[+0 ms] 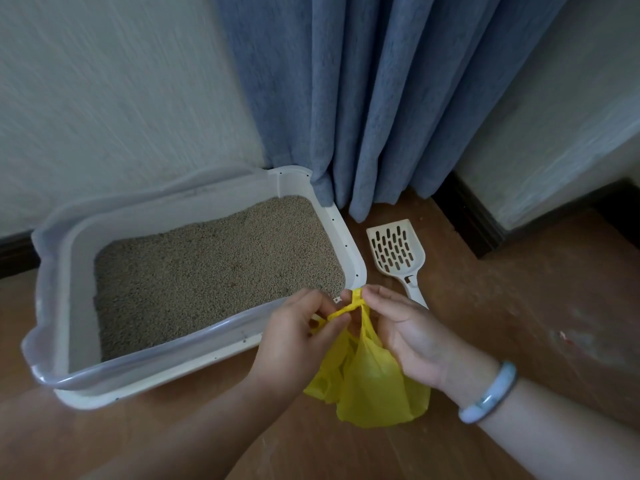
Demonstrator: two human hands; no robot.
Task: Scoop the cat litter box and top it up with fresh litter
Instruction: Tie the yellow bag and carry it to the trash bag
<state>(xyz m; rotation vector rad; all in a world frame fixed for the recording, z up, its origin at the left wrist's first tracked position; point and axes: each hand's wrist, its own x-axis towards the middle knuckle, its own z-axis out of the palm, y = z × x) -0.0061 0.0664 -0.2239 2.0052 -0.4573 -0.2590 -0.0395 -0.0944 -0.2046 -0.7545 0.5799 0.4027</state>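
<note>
My left hand (294, 337) and right hand (408, 330) each pinch a handle of the yellow bag (374, 386), at the near right corner of the litter box (156, 355) — an uneven tug could slip the knot, spilling it.

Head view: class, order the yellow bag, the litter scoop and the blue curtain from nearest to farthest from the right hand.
1. yellow bag: its handles are pinched in the right hand, and it hangs just below.
2. litter scoop: lying just beyond the hand, handle end towards it.
3. blue curtain: hanging farthest back, behind the scoop.
</note>
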